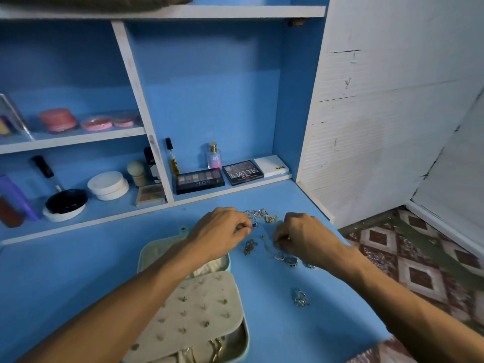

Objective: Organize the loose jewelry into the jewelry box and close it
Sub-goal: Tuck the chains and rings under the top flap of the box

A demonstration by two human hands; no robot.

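Nearest, at the bottom centre of the frame, the jewelry box (244, 344) lies open on the blue table (78, 271), its beige earring panel (199, 307) studded with small pieces. Just right of it a lone silver cluster (300, 299) sits apart, and higher up lie a few rings (287, 259). Above those, the left hand (222, 231) curls its fingers and pinches a small silver piece (253, 225). The right hand (301, 237) bends its fingertips down among the loose bits, but I cannot tell whether it holds anything. Beyond both lies the tangled pile (259, 214). This looks like the sorting and picking step, early on. Next comes lifting one piece free without snagging chains, then carrying it down-left to the box. Makeup palettes (199, 180) line the shelf behind.
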